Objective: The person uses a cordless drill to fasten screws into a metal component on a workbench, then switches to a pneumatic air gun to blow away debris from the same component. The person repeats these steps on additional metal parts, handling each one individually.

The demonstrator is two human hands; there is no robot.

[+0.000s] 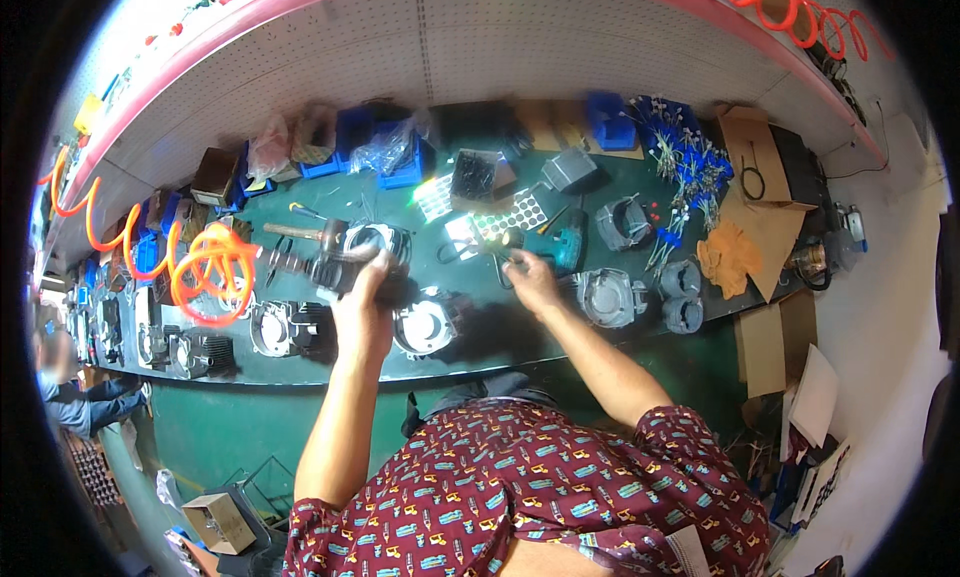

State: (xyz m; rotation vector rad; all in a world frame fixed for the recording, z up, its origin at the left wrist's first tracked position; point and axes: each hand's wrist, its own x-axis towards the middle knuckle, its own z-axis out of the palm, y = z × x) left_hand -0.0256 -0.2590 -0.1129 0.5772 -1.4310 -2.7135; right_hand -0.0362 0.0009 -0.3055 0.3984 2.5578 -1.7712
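My left hand [364, 307] is closed around a dark, motion-blurred tool [330, 273] above the bench, in line with the end of an orange coiled hose [215, 267]; whether the two are joined is unclear. Below that hand lies a round grey metal housing [423, 329]. My right hand [532, 282] has its fingers curled together beside a teal power drill [566, 245]. Something small and dark shows at those fingertips, too blurred to name. Right of this hand sits another grey metal housing [606, 297].
A hammer [305, 233] lies behind the left hand. Farther back stand a clear box of dark small parts [478, 179] and blue bins [400, 167]. Blue-tipped wires [685, 167], an orange glove [729, 259] and grey cylinders [682, 297] are at right. Another person [75, 392] is far left.
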